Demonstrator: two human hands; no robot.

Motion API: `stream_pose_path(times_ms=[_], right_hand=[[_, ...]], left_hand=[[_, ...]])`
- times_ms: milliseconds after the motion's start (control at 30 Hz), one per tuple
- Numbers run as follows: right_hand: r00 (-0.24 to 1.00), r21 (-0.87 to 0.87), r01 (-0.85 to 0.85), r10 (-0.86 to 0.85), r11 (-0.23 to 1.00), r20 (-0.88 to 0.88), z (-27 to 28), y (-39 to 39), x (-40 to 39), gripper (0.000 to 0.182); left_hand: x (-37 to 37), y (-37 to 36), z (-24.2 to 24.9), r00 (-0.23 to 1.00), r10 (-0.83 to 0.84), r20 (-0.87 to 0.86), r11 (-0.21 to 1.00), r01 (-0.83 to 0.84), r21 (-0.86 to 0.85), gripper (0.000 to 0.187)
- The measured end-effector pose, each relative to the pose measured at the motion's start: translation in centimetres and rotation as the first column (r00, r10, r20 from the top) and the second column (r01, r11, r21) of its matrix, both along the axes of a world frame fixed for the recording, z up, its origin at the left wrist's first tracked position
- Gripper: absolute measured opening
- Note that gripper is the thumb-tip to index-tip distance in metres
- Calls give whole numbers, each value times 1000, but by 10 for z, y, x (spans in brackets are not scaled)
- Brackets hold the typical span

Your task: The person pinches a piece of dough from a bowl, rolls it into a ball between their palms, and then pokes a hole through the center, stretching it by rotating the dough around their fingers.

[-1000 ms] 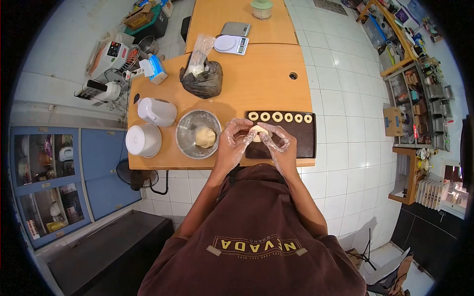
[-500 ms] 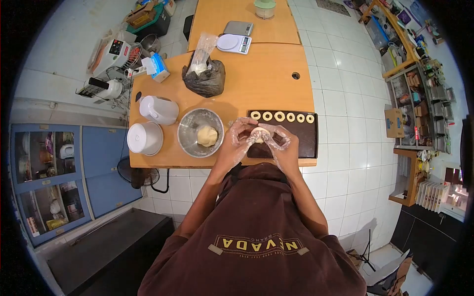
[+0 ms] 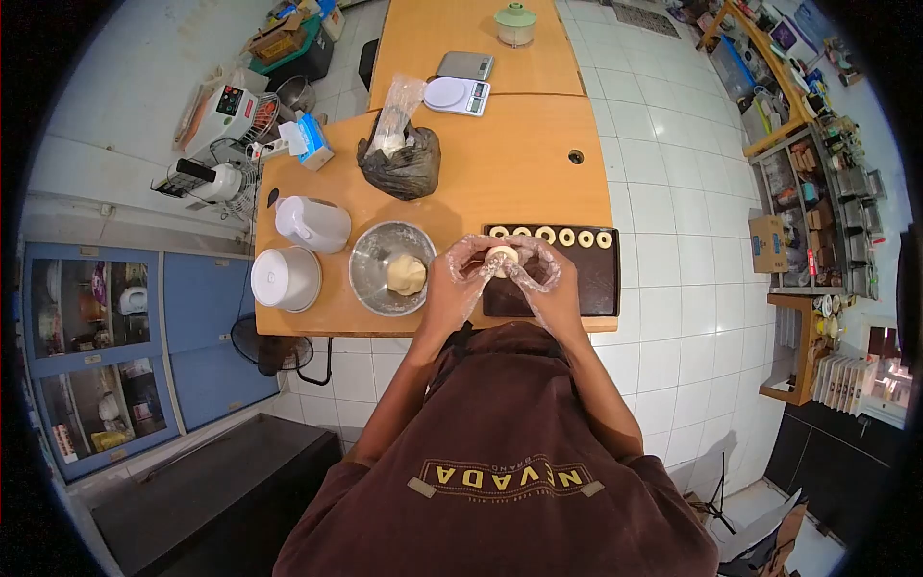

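Between the fingertips of both hands is a small pale piece of dough (image 3: 503, 256), partly hidden by the fingers. My left hand (image 3: 465, 267), dusted with flour, is closed on its left side. My right hand (image 3: 540, 273), floury too, grips it from the right. Both hands are above the left part of a dark baking tray (image 3: 567, 279). Along the tray's far edge lies a row of several dough rings (image 3: 545, 235). To the left of my hands stands a metal bowl (image 3: 363, 279) with a lump of dough (image 3: 406, 275) in it.
Left of the bowl are a white lidded tub (image 3: 286, 279) and a white jug (image 3: 313, 224). Farther back on the wooden table (image 3: 510, 154) sit a black plastic bag (image 3: 402, 165), a white kitchen scale (image 3: 457, 95), a grey scale (image 3: 465, 65) and a green-lidded container (image 3: 515, 24).
The whole scene sits slightly lower in the view. My fingers have shifted around the dough piece, which both hands still hold over the tray.
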State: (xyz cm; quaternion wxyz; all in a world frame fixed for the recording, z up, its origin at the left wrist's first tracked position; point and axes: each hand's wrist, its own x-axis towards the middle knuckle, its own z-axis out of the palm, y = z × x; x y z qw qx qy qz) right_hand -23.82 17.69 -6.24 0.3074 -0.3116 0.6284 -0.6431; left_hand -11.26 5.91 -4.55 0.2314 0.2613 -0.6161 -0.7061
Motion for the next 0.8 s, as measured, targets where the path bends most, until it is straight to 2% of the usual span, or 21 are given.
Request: stream_pose_path(times_ms=[133,167,233,367,433,533,567,667,733,800], right_hand=[[988,-65,72,-63,995,143,4,-3,3,29],[980,-78,93,-77,993,186,4,-2,4,28],[988,-61,98,-90,993,122,2,1,4,28],[994,-32,93,-91,995,67,-2,4,4,29],[992,-50,69,-63,996,109,-1,3,4,29],[982,-55,34,-23,998,190,9,1,5,29],[976,-54,24,-11,998,218,13,1,5,29],[995,-72,60,-54,996,89,2,2,2,28],[993,-66,91,-85,994,78,5,4,3,28],[988,-60,121,-114,991,101,5,6,5,27]], left_hand=[[1,2,-2,999,-32,-35,995,36,98,34],[1,3,-2,999,-22,-24,998,24,57,35],[2,5,-2,1000,3,-4,1000,-4,-24,37],[2,5,0,999,37,-6,998,-38,-60,38],[-1,4,0,998,53,-16,996,-54,-73,38],[-3,3,9,997,-11,70,978,25,-209,42],[-3,4,8,999,-13,45,988,20,-155,43],[-5,9,8,1000,-17,-7,1000,17,3,43],[-5,10,11,1000,-19,-10,994,20,104,40],[-3,9,4,999,24,-43,991,-18,131,37]])
